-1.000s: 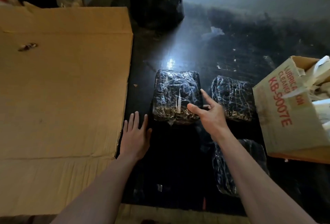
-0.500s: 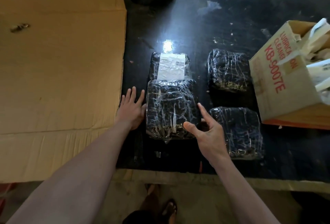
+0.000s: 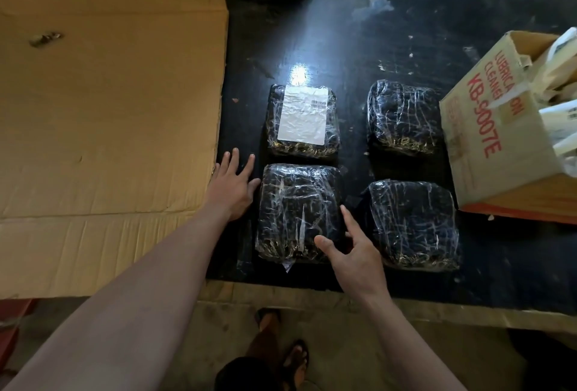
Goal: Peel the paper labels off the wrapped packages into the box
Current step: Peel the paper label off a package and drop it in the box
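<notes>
four wrapped packages are lying on the dark counter [image 3: 359, 47], and only one of them is showing a paper label [image 3: 302, 115] from this view: the labelled package [image 3: 303, 122], sitting just beyond the fingers of the left hand [image 3: 232, 187]. the near-left package [image 3: 298, 212] is lying between the two hands, its top bare; the far-right package [image 3: 402, 117] and the near-right package [image 3: 412, 223], off past the right hand [image 3: 356, 255], are showing bare tops too, though whether labels are hiding underneath cannot be told. the left hand is resting flat and empty, fingers spread, touching the near-left package's side. the right hand is hovering with fingers loosely spread, thumb over that package's near corner, holding nothing. the box [image 3: 496, 128], well beyond the right fingers, is already holding pale crumpled sheets, seemingly peeled labels. judging from this, most of the work appears done, with one visible label remaining to peel.
</notes>
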A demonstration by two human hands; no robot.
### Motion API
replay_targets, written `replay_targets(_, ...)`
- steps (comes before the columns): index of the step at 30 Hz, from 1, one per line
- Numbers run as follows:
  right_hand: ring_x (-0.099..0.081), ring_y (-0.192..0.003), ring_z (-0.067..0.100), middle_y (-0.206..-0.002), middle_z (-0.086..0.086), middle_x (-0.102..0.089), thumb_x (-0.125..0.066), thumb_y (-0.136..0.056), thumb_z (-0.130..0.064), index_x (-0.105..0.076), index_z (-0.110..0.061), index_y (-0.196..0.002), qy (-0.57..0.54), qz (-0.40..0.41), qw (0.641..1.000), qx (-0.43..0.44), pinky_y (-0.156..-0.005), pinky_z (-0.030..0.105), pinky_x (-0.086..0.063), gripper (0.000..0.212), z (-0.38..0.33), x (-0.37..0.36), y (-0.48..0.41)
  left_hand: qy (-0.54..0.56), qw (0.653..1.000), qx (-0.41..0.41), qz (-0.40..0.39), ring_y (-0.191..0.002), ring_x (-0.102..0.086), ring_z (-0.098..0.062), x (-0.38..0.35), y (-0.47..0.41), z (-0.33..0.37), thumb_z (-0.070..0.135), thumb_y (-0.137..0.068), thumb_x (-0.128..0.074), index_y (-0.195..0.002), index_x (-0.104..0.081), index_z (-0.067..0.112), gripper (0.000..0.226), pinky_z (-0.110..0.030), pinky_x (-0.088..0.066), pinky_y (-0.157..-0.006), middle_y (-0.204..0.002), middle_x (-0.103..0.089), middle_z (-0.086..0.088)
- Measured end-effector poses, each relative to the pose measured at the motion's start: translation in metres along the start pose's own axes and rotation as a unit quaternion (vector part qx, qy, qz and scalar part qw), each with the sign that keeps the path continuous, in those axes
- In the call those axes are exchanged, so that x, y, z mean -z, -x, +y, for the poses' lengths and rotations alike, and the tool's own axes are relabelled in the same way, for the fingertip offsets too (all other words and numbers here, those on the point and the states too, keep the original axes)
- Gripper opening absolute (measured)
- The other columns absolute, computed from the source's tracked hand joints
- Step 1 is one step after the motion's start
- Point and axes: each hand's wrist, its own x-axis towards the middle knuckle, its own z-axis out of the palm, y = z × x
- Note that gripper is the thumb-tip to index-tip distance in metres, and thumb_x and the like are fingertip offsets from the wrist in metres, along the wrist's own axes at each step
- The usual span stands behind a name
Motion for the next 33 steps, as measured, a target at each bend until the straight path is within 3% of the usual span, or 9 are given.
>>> replay_targets(2, -0.048, -0.135, 0.019, -0.147, -0.001, -0.051, -0.07, -0.091, -0.05, -0.02, -0.035, -0.161, 0.069, 0.007, 0.997, 0.031, -0.108, 0.035, -0.043, 0.087, -0.003, 0.001, -0.003, 0.004, 1.0, 0.0, -0.001, -0.155, 0.01, -0.033, 0.001, 0.0, 0.0, 0.047, -0.108, -0.026, -0.163, -0.004, 0.024, 0.063, -0.047, -0.001, -0.125, -0.168, 0.008, -0.015)
replay_targets(4, -0.054, -0.106, 0.007, -0.119, -0.007, -0.054, -0.067, -0.094, -0.046, -0.014, -0.038, -0.161, 0.115, 0.004, 0.992, 0.058, -0.092, 0.022, -0.043, 0.087, -0.007, 0.003, -0.005, 0.009, 1.0, 0.0, -0.003, -0.155, 0.01, -0.033, 0.001, 0.0, 0.001, 0.046, -0.108, -0.026, -0.162, -0.004, 0.023, 0.063, -0.047, -0.001, -0.126, -0.168, 0.008, -0.016)
replay_targets(6, -0.048, -0.086, 0.0, -0.104, -0.01, -0.049, -0.064, -0.097, -0.045, -0.013, -0.041, -0.161, 0.144, -0.011, 0.988, 0.061, -0.075, 0.013, -0.038, 0.082, -0.01, 0.004, -0.007, 0.007, 1.0, -0.003, -0.006, -0.155, 0.01, -0.033, 0.003, 0.0, 0.002, 0.046, -0.108, -0.026, -0.162, -0.004, 0.023, 0.063, -0.047, -0.002, -0.126, -0.168, 0.008, -0.016)
replay_targets(10, -0.047, -0.085, -0.004, -0.117, -0.007, -0.048, -0.06, -0.099, -0.046, -0.019, -0.039, -0.16, 0.142, -0.012, 0.989, 0.043, -0.065, 0.009, -0.04, 0.074, -0.011, 0.004, -0.002, -0.021, 0.999, -0.016, -0.02, -0.155, 0.012, -0.034, 0.005, 0.001, 0.005, 0.046, -0.108, -0.023, -0.162, -0.001, 0.025, 0.062, -0.049, -0.001, -0.126, -0.168, 0.012, -0.014)
replay_targets(15, -0.046, -0.098, 0.004, -0.128, -0.003, -0.05, -0.062, -0.098, -0.046, -0.021, -0.036, -0.16, 0.154, -0.021, 0.987, 0.037, -0.078, 0.015, -0.038, 0.075, -0.017, 0.006, -0.003, -0.026, 0.999, -0.012, -0.033, -0.154, 0.013, -0.034, 0.008, 0.0, 0.007, 0.046, -0.108, -0.022, -0.162, -0.001, 0.024, 0.062, -0.049, 0.0, -0.125, -0.168, 0.012, -0.014)
replay_targets(20, -0.056, -0.117, 0.015, -0.137, -0.002, -0.052, -0.061, -0.097, -0.045, -0.041, -0.025, -0.154, 0.19, 0.002, 0.979, 0.067, -0.096, 0.029, -0.048, 0.063, -0.04, 0.018, -0.02, 0.011, 0.999, 0.0, -0.031, -0.156, 0.004, -0.034, 0.018, -0.006, 0.01, 0.046, -0.108, -0.024, -0.162, -0.011, 0.024, 0.06, -0.047, -0.006, -0.126, -0.169, -0.001, -0.016)
replay_targets(27, -0.057, -0.124, 0.026, -0.137, 0.006, -0.057, -0.059, -0.099, -0.04, -0.05, -0.017, -0.147, 0.205, 0.051, 0.972, 0.104, -0.102, 0.042, -0.049, 0.054, -0.089, 0.031, -0.107, 0.165, 0.985, -0.001, 0.055, -0.148, -0.032, -0.026, 0.067, -0.039, 0.035, 0.041, -0.107, -0.033, -0.158, -0.032, 0.019, 0.055, -0.042, -0.03, -0.118, -0.16, -0.037, -0.009)
replay_targets(33, -0.055, -0.128, 0.028, -0.14, 0.008, -0.054, -0.058, -0.1, -0.035, -0.046, -0.017, -0.149, 0.213, 0.025, 0.972, 0.1, -0.107, 0.045, -0.046, 0.053, -0.113, 0.029, -0.172, 0.32, 0.946, 0.027, 0.045, -0.144, -0.04, -0.025, 0.096, -0.076, 0.051, 0.035, -0.107, -0.044, -0.158, -0.031, 0.021, 0.055, -0.033, -0.031, -0.113, -0.157, -0.043, -0.007)
